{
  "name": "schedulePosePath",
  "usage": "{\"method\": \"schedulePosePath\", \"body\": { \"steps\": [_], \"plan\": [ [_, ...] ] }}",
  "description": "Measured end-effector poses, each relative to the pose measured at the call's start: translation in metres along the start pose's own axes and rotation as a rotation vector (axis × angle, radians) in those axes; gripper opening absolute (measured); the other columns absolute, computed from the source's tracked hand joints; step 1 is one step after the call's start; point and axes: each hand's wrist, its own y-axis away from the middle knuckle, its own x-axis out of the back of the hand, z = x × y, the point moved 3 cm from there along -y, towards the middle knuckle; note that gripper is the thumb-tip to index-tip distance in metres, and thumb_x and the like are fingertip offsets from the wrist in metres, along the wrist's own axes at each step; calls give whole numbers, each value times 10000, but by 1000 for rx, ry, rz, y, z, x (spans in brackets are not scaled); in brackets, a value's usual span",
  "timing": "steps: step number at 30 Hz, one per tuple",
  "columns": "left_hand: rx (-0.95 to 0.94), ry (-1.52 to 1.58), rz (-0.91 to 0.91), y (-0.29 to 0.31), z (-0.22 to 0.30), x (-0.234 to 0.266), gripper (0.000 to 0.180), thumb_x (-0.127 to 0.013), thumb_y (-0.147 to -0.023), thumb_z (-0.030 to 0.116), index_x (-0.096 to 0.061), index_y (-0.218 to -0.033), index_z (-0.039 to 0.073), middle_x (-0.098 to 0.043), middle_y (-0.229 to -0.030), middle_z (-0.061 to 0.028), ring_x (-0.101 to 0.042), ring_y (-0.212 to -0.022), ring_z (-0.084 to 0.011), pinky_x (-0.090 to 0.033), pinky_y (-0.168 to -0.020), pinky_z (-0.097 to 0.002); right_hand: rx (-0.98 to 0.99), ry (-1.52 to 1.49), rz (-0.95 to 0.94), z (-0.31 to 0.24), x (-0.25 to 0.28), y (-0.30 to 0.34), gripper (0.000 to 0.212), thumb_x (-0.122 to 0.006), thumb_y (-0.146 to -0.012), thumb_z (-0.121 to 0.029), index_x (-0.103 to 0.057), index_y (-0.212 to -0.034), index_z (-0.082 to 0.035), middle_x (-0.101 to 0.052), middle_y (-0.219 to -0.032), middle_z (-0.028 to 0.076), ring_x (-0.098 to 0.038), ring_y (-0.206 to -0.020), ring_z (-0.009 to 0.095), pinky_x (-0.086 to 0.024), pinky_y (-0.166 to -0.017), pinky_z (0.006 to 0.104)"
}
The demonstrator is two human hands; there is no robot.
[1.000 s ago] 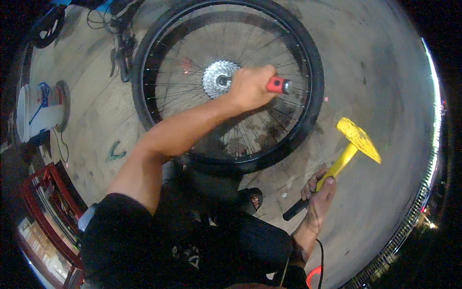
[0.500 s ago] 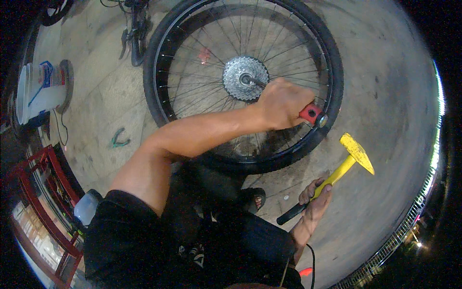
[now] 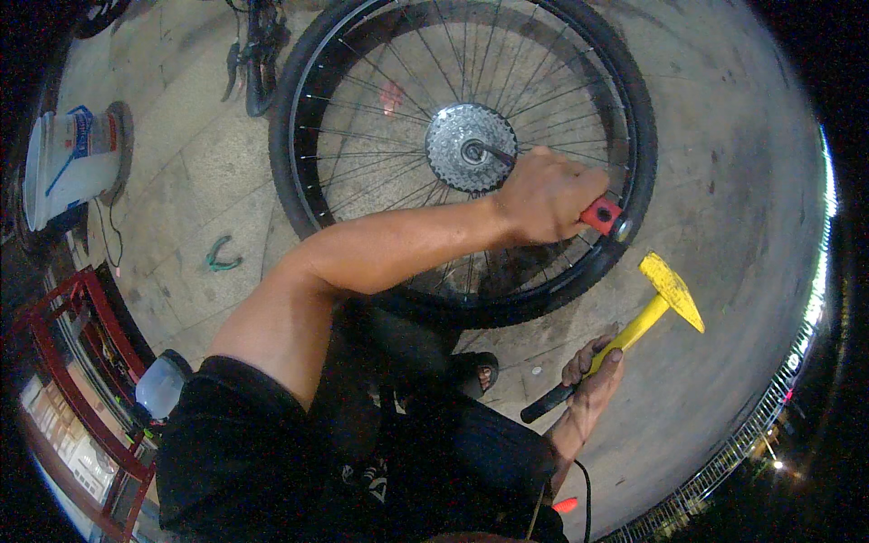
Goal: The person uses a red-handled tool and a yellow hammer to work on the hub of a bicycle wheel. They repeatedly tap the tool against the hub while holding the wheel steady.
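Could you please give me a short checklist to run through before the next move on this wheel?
1. Left hand closed around the red-handled tool: ok.
2. Tool's dark shaft pointing at the middle of the cassette: ok.
3. Tip firmly seated there: cannot tell; the contact is too small to judge.
4. Right hand gripping the yellow hammer by its handle: ok.
5. Wheel firmly supported: cannot tell; what holds it up is not clear.
6. Green curved tool on the floor, apart from the wheel: ok.
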Motion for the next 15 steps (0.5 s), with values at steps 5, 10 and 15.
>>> {"method": "schedulePosePath", "body": {
  "steps": [5, 10, 15],
  "plan": [
    [-1, 7, -4, -1, 2, -1, 318, -734, -674, 272, -540, -870, 114, -588, -719, -93, -618, -698, -349, -454, -590, -469, 2, 20, 17, -1, 0, 2, 515, -600, -904, -590, -494, -991, -94, -410, -612, 7, -372, -415, 108, -320, -363, 253],
    [-48, 58, 3, -1, 6, 1, 322, -731, -693, 282, -523, -870, 110, -572, -703, -106, -609, -676, -359, -452, -558, -468, 7, 23, -3, 1, 3, 0, 513, -607, -904, -581, -496, -995, -88, -413, -618, 8, -377, -422, 106, -324, -368, 250],
    [-42, 41, -27, -2, 13, 6, 323, -729, -697, 288, -511, -855, 110, -564, -690, -106, -604, -661, -358, -450, -545, -470, 22, 26, 19, 1, 4, -6, 488, -599, -919, -560, -491, -997, -90, -408, -627, 1, -390, -441, 103, -329, -377, 249]
  ]
}}
